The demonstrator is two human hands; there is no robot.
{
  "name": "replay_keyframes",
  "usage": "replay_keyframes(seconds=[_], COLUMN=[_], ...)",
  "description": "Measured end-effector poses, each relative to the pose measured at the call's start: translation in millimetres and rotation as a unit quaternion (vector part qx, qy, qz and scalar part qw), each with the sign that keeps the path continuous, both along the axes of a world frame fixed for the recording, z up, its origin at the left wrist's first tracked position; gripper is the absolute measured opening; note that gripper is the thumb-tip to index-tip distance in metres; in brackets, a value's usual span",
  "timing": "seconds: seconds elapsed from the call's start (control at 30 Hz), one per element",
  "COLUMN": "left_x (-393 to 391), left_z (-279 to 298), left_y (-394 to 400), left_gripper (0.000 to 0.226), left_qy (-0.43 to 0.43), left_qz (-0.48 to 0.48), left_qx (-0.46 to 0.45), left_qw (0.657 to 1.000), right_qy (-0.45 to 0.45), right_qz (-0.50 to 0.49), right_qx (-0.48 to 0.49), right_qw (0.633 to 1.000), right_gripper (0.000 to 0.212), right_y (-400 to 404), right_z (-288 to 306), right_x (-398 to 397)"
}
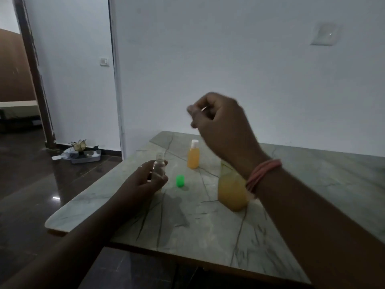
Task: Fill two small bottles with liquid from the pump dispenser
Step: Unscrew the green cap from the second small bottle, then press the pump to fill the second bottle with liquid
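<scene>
My left hand (145,180) grips a small clear bottle (159,166), upright and uncapped, near the table's left edge. A green cap (180,181) lies on the table just right of it. Further back stands a second small bottle (193,156), full of orange liquid under a white cap. The large dispenser bottle (231,192), holding yellow-orange liquid, stands to the right; my right wrist hides its top. My right hand (216,119) is raised above the table, blurred, with curled fingers meeting the thumb. Whether it pinches anything is unclear.
The marble-patterned table (198,226) ends at a left edge beside a dark glossy floor. A white wall rises close behind it. A tray with small items (83,155) sits on the floor by a doorway at the left.
</scene>
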State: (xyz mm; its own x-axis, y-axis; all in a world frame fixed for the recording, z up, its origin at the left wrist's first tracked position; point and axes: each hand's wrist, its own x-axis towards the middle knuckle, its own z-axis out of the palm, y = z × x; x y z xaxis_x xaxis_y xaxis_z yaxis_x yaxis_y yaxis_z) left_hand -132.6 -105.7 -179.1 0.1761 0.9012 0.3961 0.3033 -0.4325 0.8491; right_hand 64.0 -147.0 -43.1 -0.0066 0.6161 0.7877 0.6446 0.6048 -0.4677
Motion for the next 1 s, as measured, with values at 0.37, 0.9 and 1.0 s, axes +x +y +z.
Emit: replay_keyframes(seconds=[0.37,0.9,1.0], left_x=[64.6,114.8,114.2], left_z=[21.3,51.6,56.6], left_y=[-37.8,-40.3,-37.2], left_gripper=[0.039,0.024,0.023], left_qy=[0.122,0.036,0.042], left_qz=[-0.009,0.019,0.009], left_qx=[0.169,0.149,0.146], left_qw=[0.978,0.988,0.988], right_qy=[0.083,0.044,-0.012], right_qz=[-0.146,-0.123,-0.13], right_qx=[-0.347,-0.481,-0.47], right_qw=[0.923,0.867,0.873], right_gripper=[0.038,0.037,0.034], right_y=[49.9,44.3,42.4], right_z=[20.8,20.0,22.2], right_x=[82.0,74.1,71.4])
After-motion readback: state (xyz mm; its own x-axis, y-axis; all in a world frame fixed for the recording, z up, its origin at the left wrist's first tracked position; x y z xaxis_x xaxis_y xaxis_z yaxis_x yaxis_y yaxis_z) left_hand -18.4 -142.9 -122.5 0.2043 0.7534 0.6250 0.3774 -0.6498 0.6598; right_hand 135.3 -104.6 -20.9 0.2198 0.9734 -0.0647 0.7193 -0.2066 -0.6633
